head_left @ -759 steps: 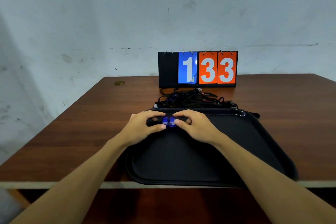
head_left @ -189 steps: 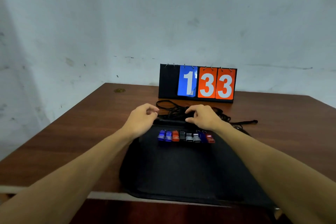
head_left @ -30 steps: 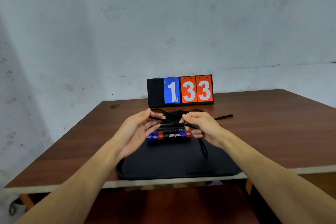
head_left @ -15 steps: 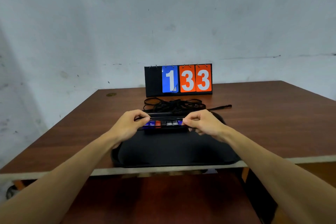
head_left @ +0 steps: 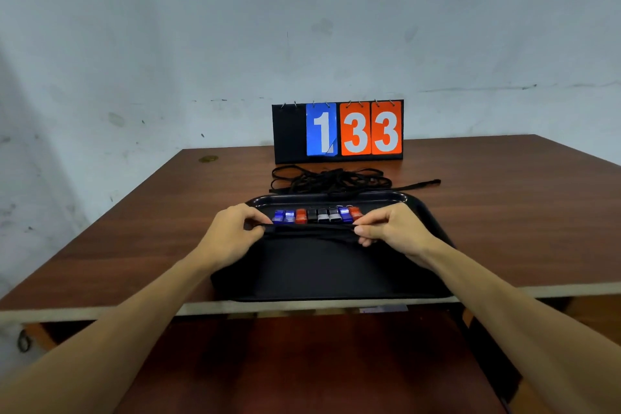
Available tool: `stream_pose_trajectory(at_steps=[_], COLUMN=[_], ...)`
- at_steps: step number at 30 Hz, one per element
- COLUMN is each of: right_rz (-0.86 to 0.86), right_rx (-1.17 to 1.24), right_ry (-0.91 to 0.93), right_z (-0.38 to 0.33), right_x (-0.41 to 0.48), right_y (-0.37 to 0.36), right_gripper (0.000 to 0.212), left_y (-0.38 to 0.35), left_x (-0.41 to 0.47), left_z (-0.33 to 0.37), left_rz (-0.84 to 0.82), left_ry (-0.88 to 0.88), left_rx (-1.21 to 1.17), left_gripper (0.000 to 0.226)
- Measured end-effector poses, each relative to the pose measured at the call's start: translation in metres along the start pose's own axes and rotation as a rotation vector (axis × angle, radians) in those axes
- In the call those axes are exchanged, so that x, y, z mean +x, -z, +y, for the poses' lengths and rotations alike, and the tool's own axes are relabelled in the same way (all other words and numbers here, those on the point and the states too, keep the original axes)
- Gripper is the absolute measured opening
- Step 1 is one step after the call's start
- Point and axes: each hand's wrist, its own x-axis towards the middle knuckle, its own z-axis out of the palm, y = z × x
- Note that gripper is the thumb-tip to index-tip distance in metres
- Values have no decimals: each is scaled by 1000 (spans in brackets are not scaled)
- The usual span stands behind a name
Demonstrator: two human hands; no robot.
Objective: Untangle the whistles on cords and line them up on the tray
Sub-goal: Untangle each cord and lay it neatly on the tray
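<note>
From the head view, the only one there is, a black tray (head_left: 322, 269) sits at the near edge of the brown surface (head_left: 510, 211). A row of eight whistles (head_left: 316, 215) lies across its far end: two blue, a red, a black, two grey, another blue and a red, side by side and touching or nearly so. The row's long axis runs left to right. Their cords (head_left: 331, 180) trail back over the far rim into a loose black heap on the surface, between the tray and a flip scoreboard (head_left: 337, 131) reading 133. Both hands are down on the tray just in front of the row. The left hand (head_left: 235, 235) sits at the blue end and the right hand (head_left: 393, 232) at the red end. Each pinches, between thumb and curled fingers, one end of a black cord (head_left: 312, 228) drawn fairly taut between them. That stretch lies parallel to the row and just on the near side of it. I cannot tell whether a whistle hangs from it, as black cord on black tray swallows the detail. I'd judge the lining up all but finished. What matters for the next move is that the row lies just beyond the fingertips, equally close to both hands, so a careless push forward could knock the whistles out of line.
</note>
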Motion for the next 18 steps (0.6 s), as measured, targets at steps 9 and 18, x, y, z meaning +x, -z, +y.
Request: stream_pose_trajectory(at_steps=[9,18], right_rz=[104,150], right_rx=[-194,-373], right_ry=[34,121], right_z=[0,0], right_x=[-1,-4], right_y=[-3,-8], right_gripper=[9,8], left_y=[-2,-1], left_x=[6,6], left_z=[-8,-7], left_rz=[-149,-116], left_ry=[-16,-50], left_rx=[68,80], left_gripper=[14,15])
